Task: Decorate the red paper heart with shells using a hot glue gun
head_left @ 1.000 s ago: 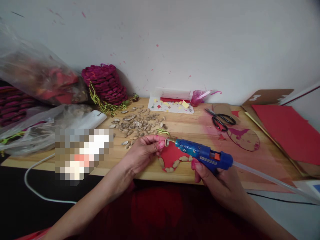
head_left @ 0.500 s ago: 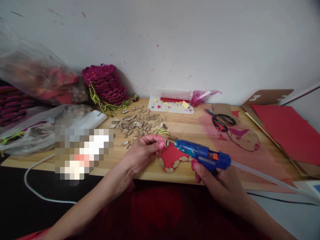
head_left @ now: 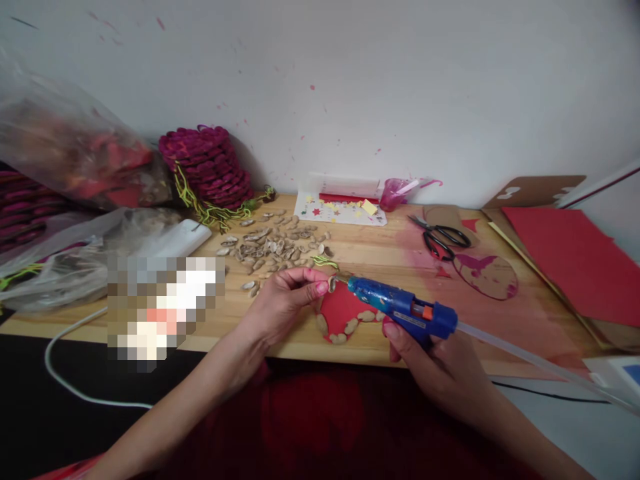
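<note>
Clothing: dark red [head_left: 313, 413], nearest of all, below the fingers of both hands.
Right hand [head_left: 431, 363]: fingers wrapped round the grip of a blue glue gun [head_left: 383, 301], thumb up along its side.
Glue stick [head_left: 515, 352]: long, clear, running out of the gun's back end, past the right fingers and off to the right.
Left hand [head_left: 283, 300]: thumb and forefinger pinched narrow on a half peanut shell [head_left: 332, 285].
Half shell, position: at the left fingertips, right by the gun's nozzle [head_left: 343, 279]; from here I cannot tell whether they touch.
Red cutout [head_left: 341, 308]: on the wooden table [head_left: 370, 252], just below the left fingertips and partly hidden by the gun; whole peanut-like shells line its lower edge.
Yarn [head_left: 326, 263]: one yellow-green scrap, just beyond the left fingertips.
Loose shells [head_left: 273, 248]: a spread heap beyond the left fingers, some halves, hollow side showing.
Cardboard oval [head_left: 486, 277]: purple-stained, beyond the right fingers, to their right.
Scissors [head_left: 453, 235]: black-handled, beyond the right fingers, blades spread.
Red sheet [head_left: 575, 260]: far right of the fingers.
Star-strewn paper [head_left: 306, 217]: well beyond both hands, pink cup [head_left: 393, 197] beside it.
Purple woven piece [head_left: 210, 167]: well beyond the left fingers, leaning near the wall [head_left: 375, 73].
</note>
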The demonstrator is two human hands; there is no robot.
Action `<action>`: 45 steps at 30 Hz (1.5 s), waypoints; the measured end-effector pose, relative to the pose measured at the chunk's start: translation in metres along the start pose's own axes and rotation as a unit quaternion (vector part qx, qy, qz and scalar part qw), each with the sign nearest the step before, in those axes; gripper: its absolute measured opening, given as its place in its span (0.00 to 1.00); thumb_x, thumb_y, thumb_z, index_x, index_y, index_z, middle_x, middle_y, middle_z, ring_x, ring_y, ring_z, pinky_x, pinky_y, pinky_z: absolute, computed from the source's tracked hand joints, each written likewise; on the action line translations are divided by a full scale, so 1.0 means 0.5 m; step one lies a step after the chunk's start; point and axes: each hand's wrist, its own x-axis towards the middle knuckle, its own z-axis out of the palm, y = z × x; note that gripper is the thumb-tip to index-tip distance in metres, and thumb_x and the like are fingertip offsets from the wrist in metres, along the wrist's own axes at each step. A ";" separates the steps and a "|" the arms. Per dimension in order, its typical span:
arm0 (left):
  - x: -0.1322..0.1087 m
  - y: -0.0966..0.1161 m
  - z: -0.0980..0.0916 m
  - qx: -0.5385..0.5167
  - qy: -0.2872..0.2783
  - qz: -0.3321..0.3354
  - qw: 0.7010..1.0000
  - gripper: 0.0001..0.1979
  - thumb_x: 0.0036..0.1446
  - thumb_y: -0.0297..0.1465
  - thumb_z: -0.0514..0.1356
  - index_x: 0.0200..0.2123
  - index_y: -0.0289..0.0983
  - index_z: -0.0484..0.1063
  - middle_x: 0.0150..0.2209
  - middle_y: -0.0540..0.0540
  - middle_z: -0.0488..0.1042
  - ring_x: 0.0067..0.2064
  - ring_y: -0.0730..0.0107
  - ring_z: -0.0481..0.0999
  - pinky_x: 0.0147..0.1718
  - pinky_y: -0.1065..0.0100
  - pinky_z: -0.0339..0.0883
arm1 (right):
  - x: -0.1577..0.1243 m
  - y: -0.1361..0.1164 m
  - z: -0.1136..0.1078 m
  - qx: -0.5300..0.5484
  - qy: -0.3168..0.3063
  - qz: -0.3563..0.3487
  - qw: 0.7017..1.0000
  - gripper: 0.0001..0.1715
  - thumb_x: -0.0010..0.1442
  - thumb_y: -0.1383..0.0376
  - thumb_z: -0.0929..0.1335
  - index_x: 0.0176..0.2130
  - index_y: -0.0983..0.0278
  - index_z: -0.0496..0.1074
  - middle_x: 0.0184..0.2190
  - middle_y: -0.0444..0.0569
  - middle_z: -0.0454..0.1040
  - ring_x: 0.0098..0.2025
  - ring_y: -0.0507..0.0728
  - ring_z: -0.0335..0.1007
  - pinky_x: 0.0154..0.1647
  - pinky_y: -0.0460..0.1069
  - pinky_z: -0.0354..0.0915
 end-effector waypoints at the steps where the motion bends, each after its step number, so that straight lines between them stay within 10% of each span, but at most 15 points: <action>1: 0.000 0.001 0.000 0.003 0.003 0.000 1.000 0.13 0.39 0.32 0.78 0.28 0.34 0.82 0.27 0.49 0.79 0.28 0.80 0.72 0.31 0.78 0.67 | 0.000 0.001 0.000 0.001 -0.002 0.003 1.000 0.17 0.67 0.61 0.64 0.26 0.60 0.67 0.21 0.42 0.69 0.24 0.52 0.66 0.26 0.48 0.60; 7: -0.003 0.000 0.000 -0.002 0.011 -0.003 1.000 0.13 0.38 0.31 0.79 0.28 0.34 0.82 0.27 0.48 0.78 0.27 0.79 0.72 0.29 0.77 0.68 | 0.009 0.007 0.008 0.114 -0.042 0.109 0.987 0.24 0.68 0.52 0.63 0.25 0.62 0.68 0.18 0.43 0.67 0.20 0.50 0.62 0.21 0.47 0.57; 19: 0.005 -0.004 -0.010 -0.030 0.015 -0.025 0.999 0.14 0.37 0.32 0.79 0.29 0.36 0.82 0.24 0.50 0.76 0.25 0.80 0.71 0.26 0.79 0.67 | 0.026 0.052 0.029 0.508 -0.120 0.237 0.819 0.32 0.65 0.40 0.59 0.42 0.64 0.72 0.16 0.45 0.72 0.14 0.50 0.63 0.16 0.44 0.56; 29: 0.011 -0.008 -0.016 -0.020 0.030 -0.024 0.999 0.13 0.40 0.32 0.78 0.29 0.35 0.81 0.24 0.50 0.75 0.26 0.80 0.69 0.27 0.79 0.65 | 0.031 0.056 -0.004 0.573 -0.200 0.226 0.762 0.20 0.47 0.70 0.71 0.42 0.66 0.70 0.28 0.51 0.81 0.23 0.52 0.71 0.25 0.46 0.62; 45: 0.018 -0.002 -0.013 -0.025 0.032 -0.020 0.999 0.13 0.40 0.32 0.78 0.28 0.34 0.81 0.24 0.50 0.74 0.26 0.80 0.68 0.26 0.78 0.64 | 0.031 0.040 -0.008 0.555 -0.192 0.237 0.774 0.18 0.53 0.66 0.73 0.44 0.65 0.69 0.29 0.46 0.76 0.25 0.50 0.66 0.26 0.46 0.54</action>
